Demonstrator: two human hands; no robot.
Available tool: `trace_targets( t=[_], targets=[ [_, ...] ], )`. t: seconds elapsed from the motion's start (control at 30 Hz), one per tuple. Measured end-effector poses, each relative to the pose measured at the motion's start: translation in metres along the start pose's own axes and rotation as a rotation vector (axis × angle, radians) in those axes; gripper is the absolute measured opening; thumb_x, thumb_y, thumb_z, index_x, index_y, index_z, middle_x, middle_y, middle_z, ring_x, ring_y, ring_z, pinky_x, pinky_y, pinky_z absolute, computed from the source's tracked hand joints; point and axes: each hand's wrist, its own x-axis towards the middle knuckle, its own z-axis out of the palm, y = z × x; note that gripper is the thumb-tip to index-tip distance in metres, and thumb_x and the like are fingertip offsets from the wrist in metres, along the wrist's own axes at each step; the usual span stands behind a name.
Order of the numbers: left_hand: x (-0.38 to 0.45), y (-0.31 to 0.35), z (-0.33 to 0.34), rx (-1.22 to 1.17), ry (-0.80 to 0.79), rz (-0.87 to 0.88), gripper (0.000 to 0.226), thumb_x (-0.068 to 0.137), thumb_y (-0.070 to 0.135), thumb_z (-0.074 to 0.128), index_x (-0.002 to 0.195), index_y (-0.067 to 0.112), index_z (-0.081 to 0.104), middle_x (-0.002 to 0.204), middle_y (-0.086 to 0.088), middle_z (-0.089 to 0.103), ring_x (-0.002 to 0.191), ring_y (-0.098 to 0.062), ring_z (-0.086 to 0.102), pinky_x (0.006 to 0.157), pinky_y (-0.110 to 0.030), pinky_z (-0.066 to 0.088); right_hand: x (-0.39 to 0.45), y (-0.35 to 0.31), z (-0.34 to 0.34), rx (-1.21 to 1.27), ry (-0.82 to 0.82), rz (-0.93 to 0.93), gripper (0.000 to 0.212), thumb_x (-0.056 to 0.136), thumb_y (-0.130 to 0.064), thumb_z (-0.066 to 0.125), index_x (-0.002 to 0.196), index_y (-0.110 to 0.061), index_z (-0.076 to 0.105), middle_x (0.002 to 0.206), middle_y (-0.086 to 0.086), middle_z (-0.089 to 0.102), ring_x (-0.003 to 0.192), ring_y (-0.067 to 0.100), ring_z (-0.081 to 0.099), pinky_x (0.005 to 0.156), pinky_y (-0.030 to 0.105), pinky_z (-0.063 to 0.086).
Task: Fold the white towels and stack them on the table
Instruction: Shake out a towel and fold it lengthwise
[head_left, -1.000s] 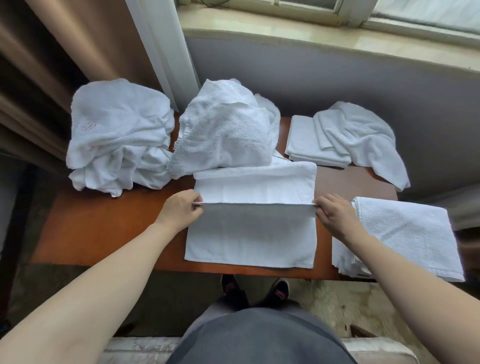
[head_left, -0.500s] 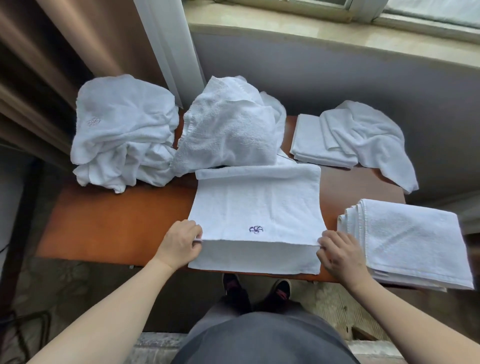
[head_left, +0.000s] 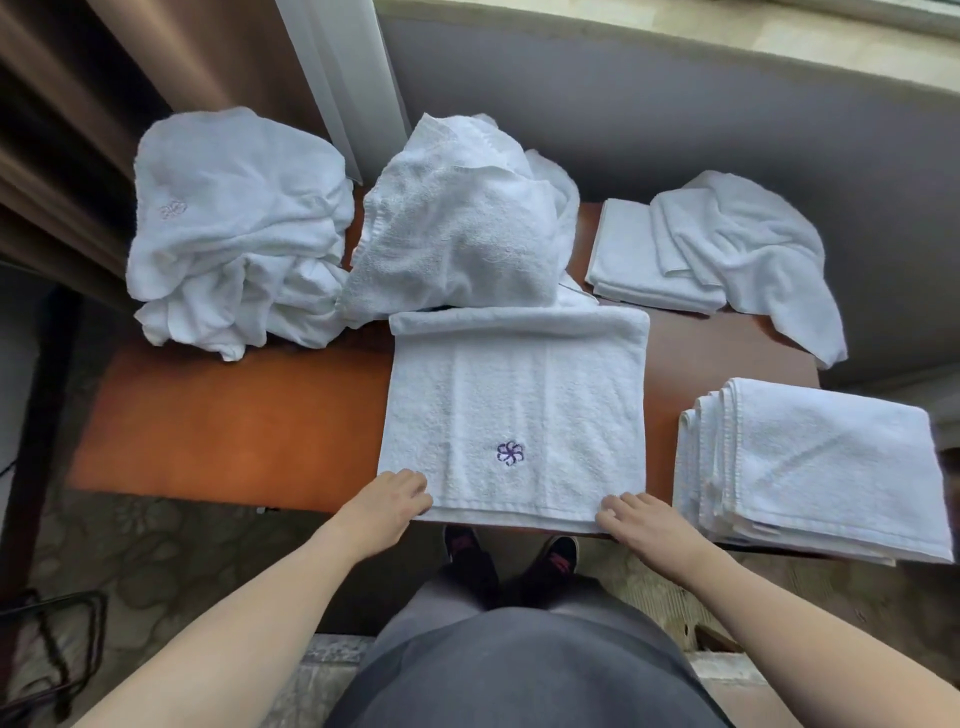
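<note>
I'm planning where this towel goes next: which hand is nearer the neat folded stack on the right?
Right. The right hand rests on the towel's near right corner, just beside the folded stack; the left hand is at the far corner.

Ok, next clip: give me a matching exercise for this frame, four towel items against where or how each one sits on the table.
Things:
1. towel with purple flower emblem
2. stack of folded towels
3. crumpled towel heap
4. loose towel draped over a folded one

States:
A. far left corner, unfolded, faint emblem showing
B. near right, neat layered edges facing left
C. far right, one end hanging off the table edge
D. centre, flat, left hand and right hand at its near corners

Pairs: 1-D, 2-B, 3-A, 4-C
</note>
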Motion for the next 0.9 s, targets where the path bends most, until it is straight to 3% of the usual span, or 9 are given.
trace_targets(
  t=[0.27, 0.4, 0.57, 0.63, 0.77, 0.83, 0.9],
  targets=[
    [-0.001, -0.005, 0.004, 0.032, -0.042, 0.025, 0.033, 0.095, 0.032, 0.058, 0.125, 0.017, 0.059, 0.130, -0.005, 0.055, 0.121, -0.024, 0.052, 0.092, -0.036, 0.050, -0.002, 0.002, 0.007, 0.041, -0.033, 0.018, 0.038, 0.055, -0.011, 0.090, 0.083, -0.016, 0.065, 0.088, 0.002, 0.060, 0.072, 0.021, 0.059, 0.060, 0.031, 0.051],
    [-0.003, -0.005, 0.001, 0.012, 0.042, -0.038, 0.040, 0.079, 0.028, 0.081, 0.116, 0.017, 0.069, 0.120, -0.005, 0.065, 0.109, -0.024, 0.064, 0.084, -0.035, 0.057, 0.001, -0.002, 0.010, 0.043, -0.048, 0.095, 0.040, 0.056, -0.011, 0.089, 0.089, -0.011, 0.068, 0.092, 0.005, 0.062, 0.076, 0.022, 0.061, 0.065, 0.032, 0.055],
    [0.006, -0.011, -0.009, 0.021, 0.136, 0.013, 0.031, 0.065, 0.007, 0.087, 0.092, 0.015, 0.075, 0.093, -0.003, 0.067, 0.084, -0.021, 0.067, 0.066, -0.031, 0.058, 0.015, 0.004, 0.004, 0.025, -0.023, 0.151, 0.029, 0.057, -0.003, 0.081, 0.080, -0.012, 0.064, 0.081, 0.005, 0.059, 0.070, 0.022, 0.059, 0.058, 0.034, 0.053],
    [0.009, -0.012, -0.011, 0.044, 0.097, 0.026, 0.031, 0.065, 0.010, 0.086, 0.094, 0.015, 0.074, 0.092, -0.002, 0.066, 0.083, -0.020, 0.065, 0.064, -0.029, 0.057, 0.021, 0.003, 0.002, 0.016, -0.087, 0.153, 0.023, 0.062, -0.005, 0.078, 0.080, -0.011, 0.064, 0.082, 0.006, 0.060, 0.072, 0.024, 0.060, 0.061, 0.036, 0.053],
    [0.016, -0.010, -0.009, 0.058, -0.075, -0.033, 0.038, 0.088, 0.030, 0.065, 0.122, 0.015, 0.059, 0.126, -0.008, 0.052, 0.118, -0.026, 0.051, 0.073, -0.030, 0.056, 0.041, 0.004, -0.002, 0.163, -0.194, 0.278, 0.014, 0.077, -0.014, 0.066, 0.089, -0.009, 0.060, 0.093, 0.008, 0.060, 0.087, 0.029, 0.060, 0.073, 0.039, 0.045],
    [0.019, -0.004, -0.014, 0.068, -0.091, -0.056, 0.032, 0.086, 0.024, 0.065, 0.116, 0.013, 0.060, 0.119, -0.011, 0.056, 0.109, -0.028, 0.055, 0.071, -0.033, 0.056, 0.049, 0.010, -0.002, 0.302, -0.236, 0.348, 0.011, 0.091, -0.022, 0.052, 0.097, -0.012, 0.053, 0.099, 0.004, 0.054, 0.094, 0.027, 0.055, 0.077, 0.036, 0.038],
    [0.022, 0.001, -0.017, 0.099, -0.124, -0.097, 0.030, 0.081, 0.013, 0.065, 0.111, 0.013, 0.061, 0.111, -0.011, 0.059, 0.098, -0.029, 0.057, 0.074, -0.035, 0.055, 0.055, 0.018, -0.003, 0.429, -0.250, 0.402, 0.011, 0.097, -0.026, 0.044, 0.093, -0.016, 0.046, 0.092, 0.000, 0.049, 0.089, 0.025, 0.052, 0.074, 0.035, 0.037]
  ],
)
